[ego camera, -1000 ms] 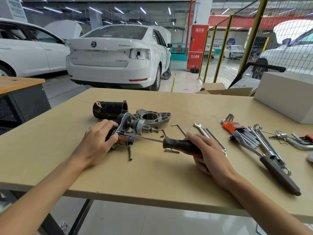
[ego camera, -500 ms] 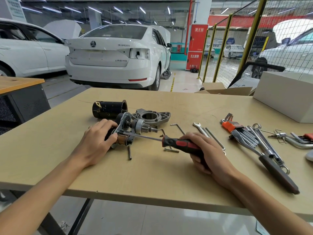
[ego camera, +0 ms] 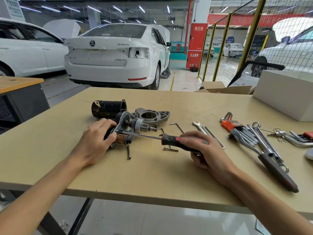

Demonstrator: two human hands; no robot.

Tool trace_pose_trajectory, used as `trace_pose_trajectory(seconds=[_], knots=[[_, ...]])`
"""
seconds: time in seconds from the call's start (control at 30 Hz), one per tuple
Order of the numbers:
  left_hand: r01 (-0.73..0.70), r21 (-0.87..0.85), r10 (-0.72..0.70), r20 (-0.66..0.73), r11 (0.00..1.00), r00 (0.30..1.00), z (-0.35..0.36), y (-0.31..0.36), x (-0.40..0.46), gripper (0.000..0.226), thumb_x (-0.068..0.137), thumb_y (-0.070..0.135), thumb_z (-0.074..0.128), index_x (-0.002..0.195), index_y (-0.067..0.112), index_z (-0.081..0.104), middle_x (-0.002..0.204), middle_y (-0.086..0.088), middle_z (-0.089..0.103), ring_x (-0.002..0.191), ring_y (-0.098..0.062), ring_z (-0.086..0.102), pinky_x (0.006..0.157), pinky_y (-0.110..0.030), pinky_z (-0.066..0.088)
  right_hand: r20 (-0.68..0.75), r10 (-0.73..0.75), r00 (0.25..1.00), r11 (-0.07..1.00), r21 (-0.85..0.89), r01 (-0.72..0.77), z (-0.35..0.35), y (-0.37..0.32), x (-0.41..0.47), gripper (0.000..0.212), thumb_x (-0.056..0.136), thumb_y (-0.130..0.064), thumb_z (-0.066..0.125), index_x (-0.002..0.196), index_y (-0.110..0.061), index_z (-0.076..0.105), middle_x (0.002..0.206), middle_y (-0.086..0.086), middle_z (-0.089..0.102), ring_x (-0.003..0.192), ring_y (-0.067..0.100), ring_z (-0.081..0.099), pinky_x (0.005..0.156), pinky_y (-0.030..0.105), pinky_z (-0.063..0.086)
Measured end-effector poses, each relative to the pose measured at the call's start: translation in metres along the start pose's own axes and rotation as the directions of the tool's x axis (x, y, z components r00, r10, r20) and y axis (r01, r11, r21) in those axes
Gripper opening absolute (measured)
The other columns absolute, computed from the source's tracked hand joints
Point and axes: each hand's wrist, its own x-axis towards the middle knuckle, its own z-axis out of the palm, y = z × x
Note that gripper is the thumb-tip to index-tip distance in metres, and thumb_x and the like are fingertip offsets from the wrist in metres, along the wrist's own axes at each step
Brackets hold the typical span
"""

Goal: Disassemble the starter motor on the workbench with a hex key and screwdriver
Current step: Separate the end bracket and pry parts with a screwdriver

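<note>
The partly stripped starter motor (ego camera: 131, 128) lies on its side on the workbench (ego camera: 152, 175), pinion pointing right. My left hand (ego camera: 94, 141) grips its left end, fingers curled over the body. My right hand (ego camera: 206, 150) holds the red-and-black screwdriver (ego camera: 171, 140) by the handle; its thin shaft runs left and its tip meets the motor's plate beside my left fingers. Behind the motor lie the black cylindrical housing (ego camera: 108, 108) and the grey nose bracket (ego camera: 152, 116). A long bolt (ego camera: 129, 152) and a hex key (ego camera: 177, 127) rest on the bench beside them.
A spanner (ego camera: 199, 127), an orange hex key set (ego camera: 230, 123), more wrenches and a dark-handled tool (ego camera: 277, 172) crowd the bench's right side. A white box (ego camera: 284, 94) stands at the back right. White cars and a mesh fence are beyond the bench.
My right hand and the screwdriver handle have drifted slightly toward the motor and turned a little. My left hand keeps its hold on the motor.
</note>
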Motion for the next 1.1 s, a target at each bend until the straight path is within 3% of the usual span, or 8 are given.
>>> trace_pose_trajectory(seconds=[0.1,0.27,0.5,0.57,0.67,0.9,1.03,1.1], knots=[[0.000,0.001,0.000,0.000,1.000,1.000,0.0002,0.0002,-0.0004,0.066,0.079,0.058,0.025,0.112,0.013,0.060,0.098,0.002,0.054,0.090,-0.016,0.046,0.078,-0.031,0.027,-0.017,0.007,1.000,0.999,0.041,-0.006,-0.0002,0.0012,0.0002,0.052,0.060,-0.048,0.086,0.104,-0.025,0.071,0.071,0.008,0.057,0.054,0.017,0.045,0.044,0.024,0.036],[0.002,0.003,-0.002,-0.003,1.000,1.000,-0.0001,-0.0005,-0.0009,0.065,0.079,0.057,0.025,0.111,0.013,0.060,0.097,0.003,0.054,0.090,-0.016,0.046,0.078,-0.031,0.027,-0.032,0.032,0.999,0.999,-0.015,-0.033,0.0038,-0.0007,-0.0029,0.059,0.082,-0.074,0.050,0.098,-0.023,0.072,0.052,0.001,0.044,0.041,0.018,0.040,0.035,0.019,0.031],[0.002,0.006,-0.002,-0.008,1.000,1.000,0.0013,-0.0014,0.0004,0.066,0.079,0.057,0.025,0.112,0.013,0.061,0.097,0.004,0.054,0.088,-0.015,0.045,0.075,-0.030,0.026,0.016,-0.011,1.000,0.998,0.056,0.011,-0.0009,0.0011,0.0003,0.048,0.061,-0.039,0.087,0.104,-0.023,0.071,0.073,0.014,0.056,0.052,0.015,0.042,0.042,0.022,0.034],[0.002,0.003,-0.002,-0.010,1.000,1.000,0.0014,-0.0017,0.0005,0.065,0.079,0.057,0.025,0.111,0.013,0.061,0.098,0.004,0.054,0.088,-0.015,0.045,0.075,-0.030,0.026,0.031,-0.001,1.000,1.000,0.027,0.000,0.0013,-0.0005,-0.0011,0.054,0.063,-0.057,0.084,0.105,-0.025,0.072,0.079,0.022,0.056,0.055,0.018,0.046,0.045,0.026,0.038],[0.000,0.004,0.001,-0.012,1.000,1.000,0.0019,-0.0018,0.0005,0.065,0.079,0.057,0.025,0.111,0.013,0.061,0.097,0.004,0.053,0.087,-0.014,0.045,0.074,-0.030,0.025,0.052,0.019,0.998,1.000,-0.018,-0.018,0.0019,-0.0036,-0.0043,0.062,0.074,-0.080,0.057,0.102,-0.028,0.074,0.059,0.005,0.051,0.044,0.016,0.042,0.038,0.021,0.034],[0.005,0.002,-0.005,-0.010,1.000,1.000,0.0029,-0.0042,0.0003,0.063,0.080,0.057,0.026,0.110,0.015,0.061,0.096,0.006,0.053,0.088,-0.015,0.046,0.075,-0.031,0.027,0.038,-0.008,0.999,1.000,0.002,0.008,-0.0009,-0.0035,-0.0040,0.044,0.069,-0.040,0.083,0.110,-0.033,0.068,0.061,0.003,0.051,0.049,0.015,0.039,0.041,0.022,0.032],[0.001,0.000,-0.001,-0.012,1.000,1.000,0.0026,-0.0046,0.0002,0.062,0.080,0.057,0.026,0.110,0.016,0.061,0.096,0.006,0.053,0.088,-0.014,0.046,0.075,-0.031,0.027,0.026,0.023,0.999,1.000,0.012,-0.024,0.0017,-0.0044,-0.0066,0.051,0.077,-0.074,0.062,0.110,-0.036,0.067,0.060,0.000,0.052,0.047,0.016,0.043,0.039,0.023,0.036],[0.003,0.000,-0.003,-0.010,1.000,1.000,0.0029,-0.0043,0.0005,0.062,0.080,0.057,0.026,0.110,0.016,0.061,0.095,0.006,0.053,0.088,-0.014,0.045,0.075,-0.031,0.027,0.011,0.030,0.999,1.000,-0.005,-0.030,0.0011,-0.0034,-0.0060,0.049,0.083,-0.074,0.054,0.111,-0.035,0.066,0.055,-0.001,0.046,0.042,0.014,0.037,0.037,0.019,0.029]])
